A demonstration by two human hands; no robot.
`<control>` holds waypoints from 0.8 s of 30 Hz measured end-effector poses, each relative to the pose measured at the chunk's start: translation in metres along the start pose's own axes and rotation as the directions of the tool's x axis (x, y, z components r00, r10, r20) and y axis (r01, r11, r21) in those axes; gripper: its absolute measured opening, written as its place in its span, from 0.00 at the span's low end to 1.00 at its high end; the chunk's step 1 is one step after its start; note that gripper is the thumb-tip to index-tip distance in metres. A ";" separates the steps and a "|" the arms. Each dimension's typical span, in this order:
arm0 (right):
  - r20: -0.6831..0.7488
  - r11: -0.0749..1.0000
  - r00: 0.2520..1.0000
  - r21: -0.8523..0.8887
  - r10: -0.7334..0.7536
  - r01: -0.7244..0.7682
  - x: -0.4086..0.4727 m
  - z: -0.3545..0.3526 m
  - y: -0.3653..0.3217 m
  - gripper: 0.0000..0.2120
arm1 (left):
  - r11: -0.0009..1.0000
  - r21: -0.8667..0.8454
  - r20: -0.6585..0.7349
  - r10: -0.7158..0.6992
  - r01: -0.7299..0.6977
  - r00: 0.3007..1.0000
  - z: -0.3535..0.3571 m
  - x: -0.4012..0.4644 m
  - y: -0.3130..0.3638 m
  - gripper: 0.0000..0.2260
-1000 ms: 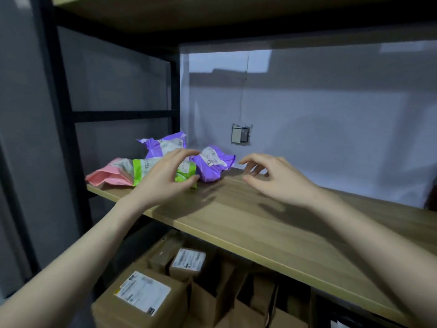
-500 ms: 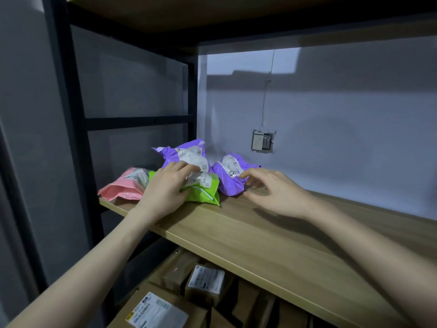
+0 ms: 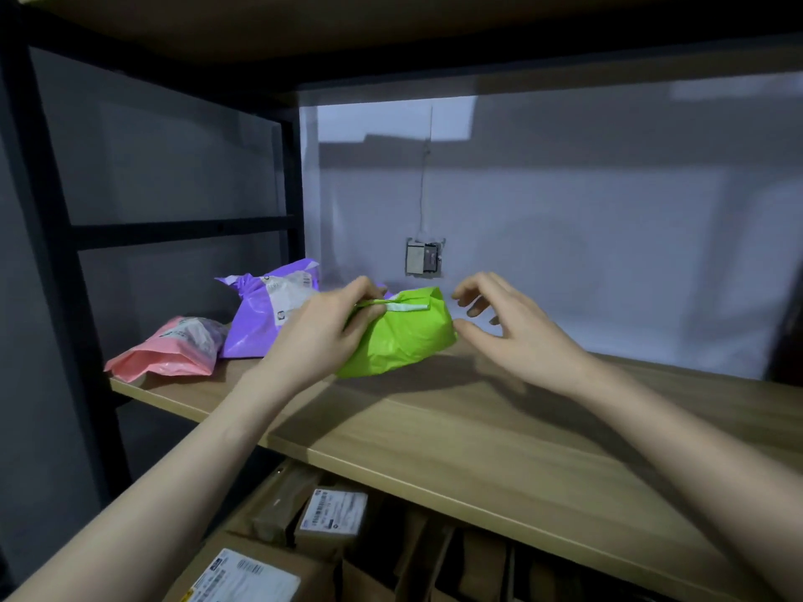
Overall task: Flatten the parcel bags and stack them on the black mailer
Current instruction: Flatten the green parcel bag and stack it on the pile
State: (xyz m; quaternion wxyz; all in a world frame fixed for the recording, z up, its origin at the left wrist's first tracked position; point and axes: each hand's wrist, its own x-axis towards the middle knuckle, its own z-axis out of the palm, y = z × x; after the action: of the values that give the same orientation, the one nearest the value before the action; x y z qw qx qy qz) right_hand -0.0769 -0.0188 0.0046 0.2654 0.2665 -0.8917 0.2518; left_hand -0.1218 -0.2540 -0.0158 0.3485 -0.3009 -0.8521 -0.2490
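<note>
I saw a pale wall (image 3: 586, 236) with a small switch box (image 3: 423, 258) behind a black-framed rack (image 3: 52, 236); its wooden shelf (image 3: 478, 427) ran across, cardboard boxes (image 3: 330, 514) dimly stored beneath.

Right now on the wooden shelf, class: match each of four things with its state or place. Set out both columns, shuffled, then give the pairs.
Things:
1. green parcel bag
2. pink parcel bag
3. purple parcel bag
4. right hand

States or places:
A. at the shelf's left end
B. gripped by the left hand
C. fingers spread, holding nothing
D. between the pink and green bags

Pairs: 1-B, 2-A, 3-D, 4-C
</note>
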 end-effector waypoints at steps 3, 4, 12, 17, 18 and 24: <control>0.026 0.999 0.999 0.010 0.031 -0.031 -0.018 -0.022 0.007 0.05 | 0.995 -0.024 -0.035 0.091 -0.092 0.995 0.014 0.010 0.023 0.09; 0.045 0.998 0.997 0.023 0.055 -0.056 -0.025 -0.029 0.008 0.05 | 0.994 -0.034 -0.038 0.102 -0.104 0.994 0.019 0.013 0.031 0.08; 0.022 0.949 0.970 0.205 0.242 -0.241 -0.076 -0.074 0.029 0.07 | 0.975 -0.165 0.001 0.148 -0.146 0.989 0.060 0.034 0.097 0.14; -0.028 0.871 0.942 0.391 0.335 -0.297 -0.099 -0.094 0.047 0.08 | 0.971 -0.202 0.030 0.139 -0.130 0.990 0.080 0.039 0.135 0.08; -0.037 0.847 0.935 0.439 0.351 -0.301 -0.103 -0.097 0.051 0.10 | 0.973 -0.192 0.030 0.134 -0.126 0.990 0.085 0.040 0.140 0.07; -0.132 0.920 0.933 0.262 0.333 -0.291 -0.115 -0.109 0.064 0.11 | 0.976 -0.179 0.034 0.133 -0.125 0.991 0.096 0.044 0.166 0.05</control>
State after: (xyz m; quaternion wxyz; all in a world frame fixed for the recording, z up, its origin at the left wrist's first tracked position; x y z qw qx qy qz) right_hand 0.0035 0.1317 -0.0049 0.2647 0.1272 -0.8594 0.4186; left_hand -0.0764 -0.0630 -0.0082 0.3162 -0.3909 -0.8132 -0.2933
